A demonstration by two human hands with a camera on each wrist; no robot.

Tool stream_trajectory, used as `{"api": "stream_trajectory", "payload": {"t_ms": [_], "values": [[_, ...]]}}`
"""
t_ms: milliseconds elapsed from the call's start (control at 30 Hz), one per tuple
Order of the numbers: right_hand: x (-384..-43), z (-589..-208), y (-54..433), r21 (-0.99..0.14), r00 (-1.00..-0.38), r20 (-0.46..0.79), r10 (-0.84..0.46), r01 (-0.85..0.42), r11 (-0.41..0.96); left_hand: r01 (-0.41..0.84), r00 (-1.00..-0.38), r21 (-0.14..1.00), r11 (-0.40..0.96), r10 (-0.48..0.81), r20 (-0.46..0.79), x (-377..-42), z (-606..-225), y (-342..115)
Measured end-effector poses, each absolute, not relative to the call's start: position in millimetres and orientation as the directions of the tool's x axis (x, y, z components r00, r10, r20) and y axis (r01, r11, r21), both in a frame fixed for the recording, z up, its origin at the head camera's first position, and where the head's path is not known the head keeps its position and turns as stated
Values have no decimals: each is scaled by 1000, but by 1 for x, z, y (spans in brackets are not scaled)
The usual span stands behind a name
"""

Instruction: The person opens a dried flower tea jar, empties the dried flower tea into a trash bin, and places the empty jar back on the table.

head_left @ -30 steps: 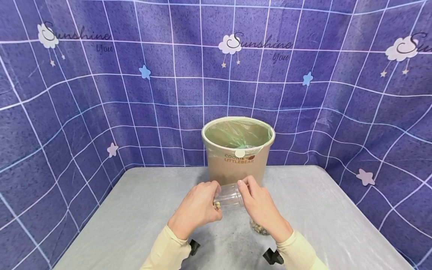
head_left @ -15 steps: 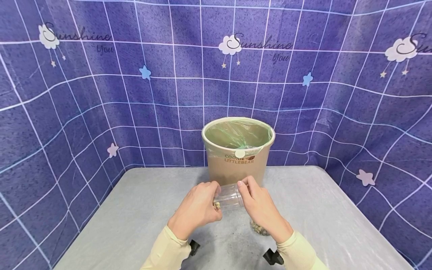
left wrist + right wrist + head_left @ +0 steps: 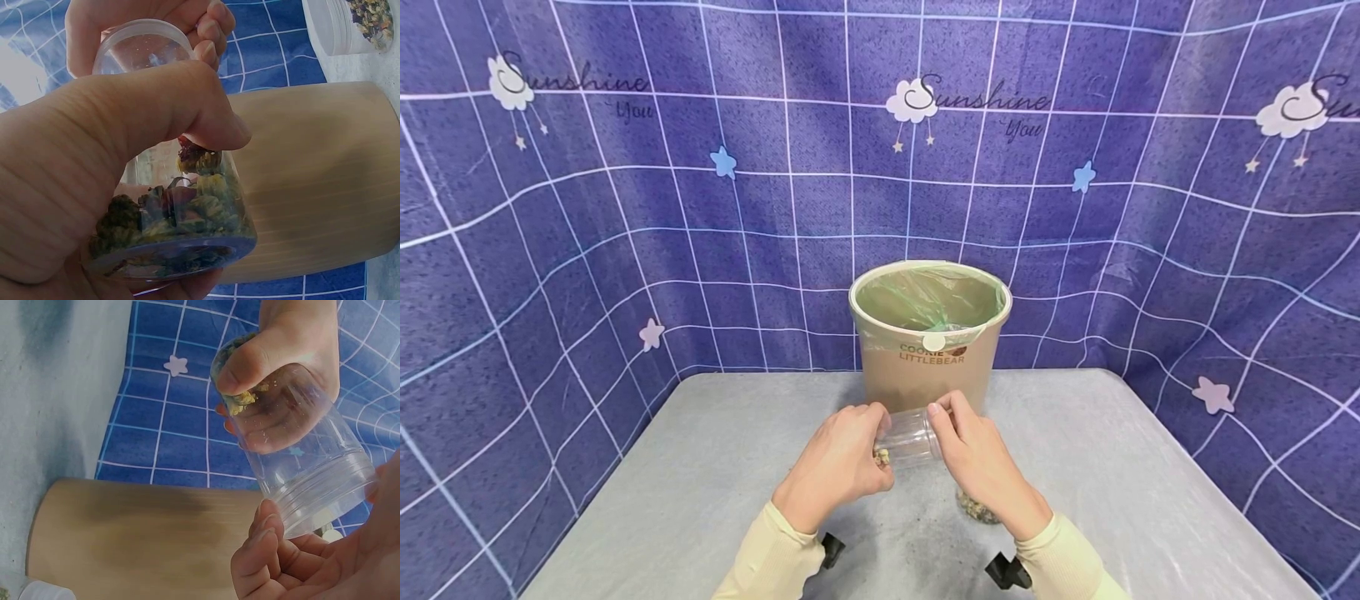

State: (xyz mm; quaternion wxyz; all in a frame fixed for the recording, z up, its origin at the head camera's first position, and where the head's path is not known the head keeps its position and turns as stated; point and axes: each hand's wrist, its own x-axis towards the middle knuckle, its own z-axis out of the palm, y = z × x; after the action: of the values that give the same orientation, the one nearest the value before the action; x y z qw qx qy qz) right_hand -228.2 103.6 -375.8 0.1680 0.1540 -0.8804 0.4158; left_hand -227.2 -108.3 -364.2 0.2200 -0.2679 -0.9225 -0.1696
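Observation:
My left hand (image 3: 838, 454) grips a clear plastic jar (image 3: 908, 437) around its base end, with the thumb across its side. The jar lies tilted on its side in the air, in front of the bin. Dried flower buds (image 3: 209, 206), yellowish green with dark red bits, are gathered at its base. At the other end, my right hand (image 3: 976, 450) pinches the ridged rim end between thumb and fingers. Whether a clear lid sits on that end, I cannot tell. In the right wrist view, the jar's middle (image 3: 300, 450) looks see-through, with small crumbs on the wall.
Behind the hands stands a beige bin (image 3: 925, 379) lined with a green bag. A second clear jar (image 3: 976, 507) of dried flowers sits on the grey table (image 3: 737, 467), partly hidden by the right wrist. A blue grid-patterned curtain (image 3: 775, 200) encloses the back and sides.

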Motion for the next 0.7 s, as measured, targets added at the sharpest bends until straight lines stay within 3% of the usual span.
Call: {"api": "stream_trajectory", "payload": {"t_ms": [700], "values": [[-229, -374, 109, -659, -872, 444, -204, -472, 585, 575, -759, 200, 794, 426, 492, -227, -363, -110]]}}
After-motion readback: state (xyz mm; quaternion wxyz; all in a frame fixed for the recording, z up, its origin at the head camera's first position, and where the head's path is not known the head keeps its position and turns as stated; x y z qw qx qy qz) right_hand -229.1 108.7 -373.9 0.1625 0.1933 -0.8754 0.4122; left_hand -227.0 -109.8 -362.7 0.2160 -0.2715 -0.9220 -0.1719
